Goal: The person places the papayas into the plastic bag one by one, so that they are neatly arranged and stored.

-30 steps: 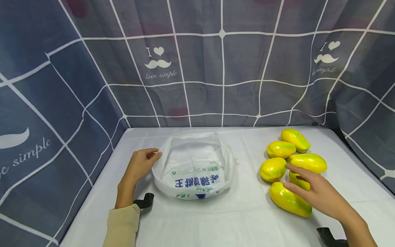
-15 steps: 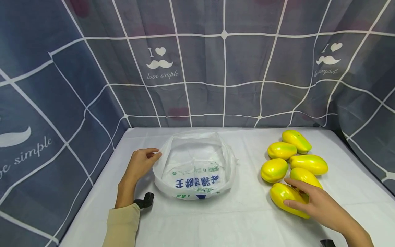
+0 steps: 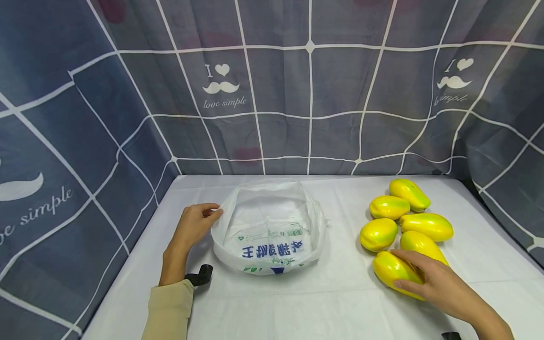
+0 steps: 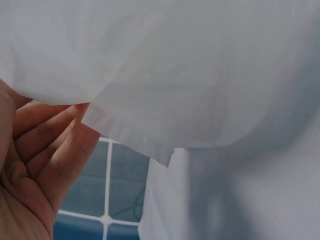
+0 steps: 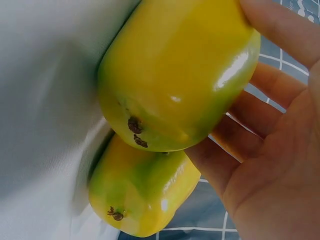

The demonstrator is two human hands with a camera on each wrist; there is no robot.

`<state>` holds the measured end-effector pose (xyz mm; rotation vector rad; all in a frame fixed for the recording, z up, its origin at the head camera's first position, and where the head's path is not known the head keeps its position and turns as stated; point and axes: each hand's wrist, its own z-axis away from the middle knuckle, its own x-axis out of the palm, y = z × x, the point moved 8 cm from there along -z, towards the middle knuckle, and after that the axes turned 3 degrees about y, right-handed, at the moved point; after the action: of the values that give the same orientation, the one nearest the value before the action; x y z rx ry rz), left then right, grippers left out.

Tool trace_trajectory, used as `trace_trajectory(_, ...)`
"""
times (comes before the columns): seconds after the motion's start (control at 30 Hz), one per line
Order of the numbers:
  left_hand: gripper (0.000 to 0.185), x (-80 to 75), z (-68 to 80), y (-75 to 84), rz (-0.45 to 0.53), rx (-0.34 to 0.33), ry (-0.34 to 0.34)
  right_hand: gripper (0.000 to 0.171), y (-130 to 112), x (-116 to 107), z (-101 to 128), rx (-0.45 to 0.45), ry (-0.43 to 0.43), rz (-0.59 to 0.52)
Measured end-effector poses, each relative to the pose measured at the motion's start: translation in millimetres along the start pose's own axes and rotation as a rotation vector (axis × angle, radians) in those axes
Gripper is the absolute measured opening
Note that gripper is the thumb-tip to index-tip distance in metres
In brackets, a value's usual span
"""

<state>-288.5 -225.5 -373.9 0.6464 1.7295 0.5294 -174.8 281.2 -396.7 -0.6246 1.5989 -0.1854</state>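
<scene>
A white plastic bag (image 3: pixel 268 236) with blue print lies with its mouth wide on the white table (image 3: pixel 297 307). My left hand (image 3: pixel 197 222) pinches its left rim; in the left wrist view the bag's edge (image 4: pixel 190 75) drapes over my curled left fingers (image 4: pixel 45 150). Several yellow-green fruits lie in a cluster at the right. My right hand (image 3: pixel 425 278) grips the nearest fruit (image 3: pixel 391 270), fingers over its top and thumb at its near side. The right wrist view shows this fruit (image 5: pixel 175 75) in my right hand (image 5: pixel 270 165), with a second fruit (image 5: pixel 140 200) touching it.
The other fruits (image 3: pixel 378 234) (image 3: pixel 426 226) (image 3: pixel 410 194) lie just beyond the gripped one. A grey checked curtain (image 3: pixel 306 94) walls the table at the back and both sides. A black strap piece (image 3: pixel 199 275) sits by my left wrist.
My right hand moved back from the middle fruits toward me and closed round the nearest fruit. The left hand and the bag stayed put.
</scene>
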Motion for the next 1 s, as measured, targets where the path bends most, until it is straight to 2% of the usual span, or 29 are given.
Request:
trace_trajectory(0.27,0.037,4.7,5.7,-3.8,0.006,-0.017,-0.022,0.061,0.3,1.6,4.3,-0.025,0.024,0.02)
trace_trajectory(0.5,0.037,1.6,2.5,-1.7,-0.007,0.001,-0.003,0.062,-1.4,0.4,1.8,-0.035,0.035,0.015)
trace_trajectory(1.0,0.036,1.4,0.6,2.6,-0.006,-0.007,0.001,0.062,-2.1,-1.4,3.8,-0.044,0.068,0.022)
